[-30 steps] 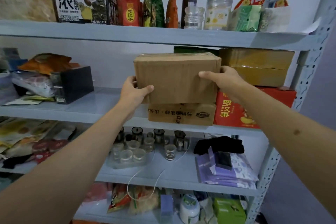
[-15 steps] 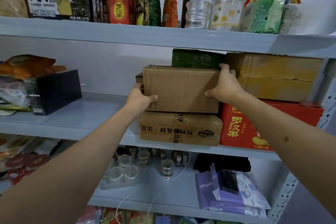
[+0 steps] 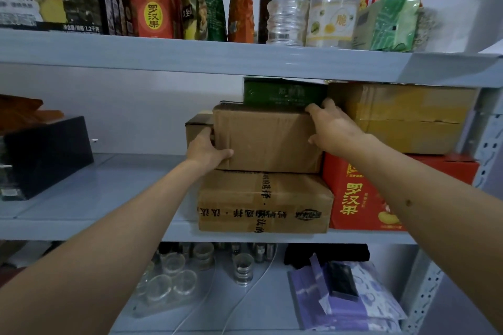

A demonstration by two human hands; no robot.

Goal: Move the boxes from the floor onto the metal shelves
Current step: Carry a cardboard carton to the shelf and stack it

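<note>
A plain brown cardboard box (image 3: 268, 139) sits on top of a taped, printed cardboard box (image 3: 265, 202) on the middle metal shelf (image 3: 89, 223). My left hand (image 3: 208, 151) grips the plain box's lower left corner, thumb on its front face. My right hand (image 3: 333, 128) holds its upper right corner, fingers hooked over the top edge. Behind it stand a green box (image 3: 283, 91) and another brown box (image 3: 197, 130), partly hidden.
A red box (image 3: 362, 198) with a yellowish cardboard box (image 3: 402, 117) on it fills the right of this shelf. A black box (image 3: 45, 155) stands at left. Bags and jars (image 3: 336, 12) line the top shelf; small jars (image 3: 174, 277) and purple packets (image 3: 345, 299) lie below.
Both hands have pushed the plain box deeper onto the lower box, and my right hand has shifted up to its top right corner. The camera has moved closer.
</note>
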